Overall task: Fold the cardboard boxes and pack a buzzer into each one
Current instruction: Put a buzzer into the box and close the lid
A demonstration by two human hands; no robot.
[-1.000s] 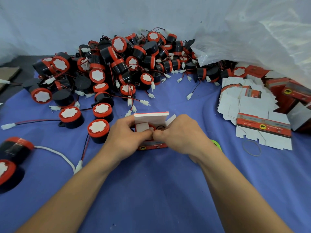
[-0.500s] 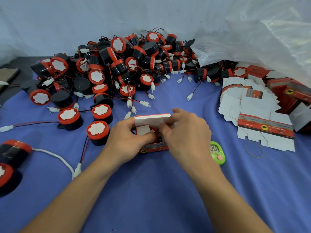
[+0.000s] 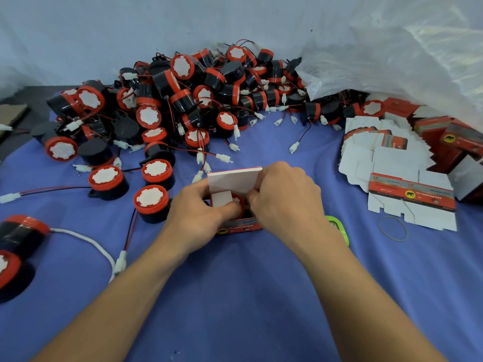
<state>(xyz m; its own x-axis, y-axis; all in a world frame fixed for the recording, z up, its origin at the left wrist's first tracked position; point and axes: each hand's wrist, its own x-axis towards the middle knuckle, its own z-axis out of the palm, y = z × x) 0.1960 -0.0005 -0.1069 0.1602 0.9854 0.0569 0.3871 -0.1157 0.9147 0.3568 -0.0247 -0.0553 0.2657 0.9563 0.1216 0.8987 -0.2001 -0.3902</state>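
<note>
The left hand (image 3: 198, 212) and right hand (image 3: 285, 202) are bare (forearms (image 3: 130, 296) likewise, to frame edge).

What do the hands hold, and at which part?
Both hold the red box. The left hand grips its left side, thumb on the inner flap; the right hand pinches the raised lid at its right edge.

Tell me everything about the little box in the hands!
The box is small cardboard, red with print outside and white inside. It sits on the blue cloth with its top open and its lid flap standing up. A red-rimmed buzzer shows inside. The left hand grips its left side, thumb on a white side flap; the right hand holds its right side.
</note>
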